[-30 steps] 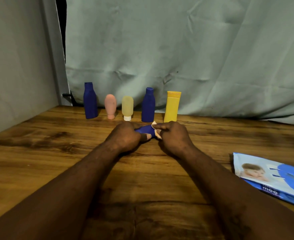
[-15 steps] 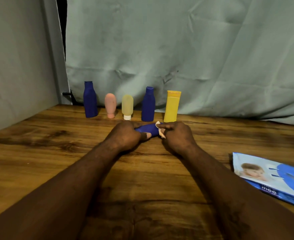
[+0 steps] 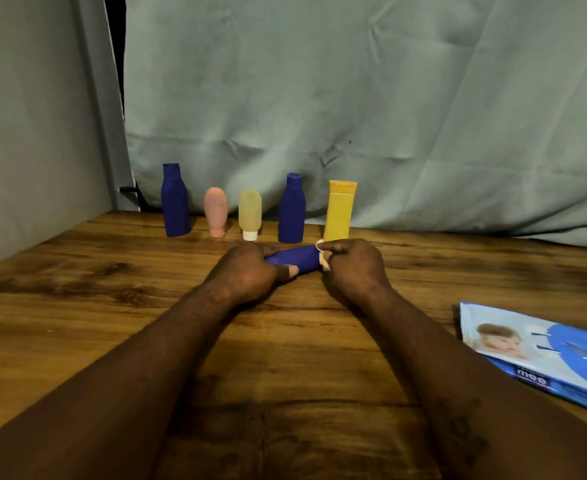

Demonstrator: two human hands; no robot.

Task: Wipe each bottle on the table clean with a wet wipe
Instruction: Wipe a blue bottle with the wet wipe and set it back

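Observation:
A dark blue bottle [image 3: 297, 258] lies sideways between my hands above the wooden table [image 3: 77, 306]. My left hand [image 3: 247, 275] grips its left part, thumb over the front. My right hand [image 3: 352, 268] pinches a white wet wipe [image 3: 322, 256] around the bottle's right end, which is hidden. Behind them stand several bottles in a row: a blue one [image 3: 175, 200], a pink one [image 3: 216, 211], a pale yellow one [image 3: 250, 214], a second blue one [image 3: 292, 208] and a yellow tube [image 3: 339, 211].
A blue pack of wet wipes [image 3: 541, 355] lies flat at the table's right edge. A grey-green cloth [image 3: 354, 116] hangs behind the bottles, and a pale wall [image 3: 25, 133] closes the left side.
My right hand with the wipe has slid a little to the right along the bottle, uncovering more of the blue body. My left hand keeps its grip.

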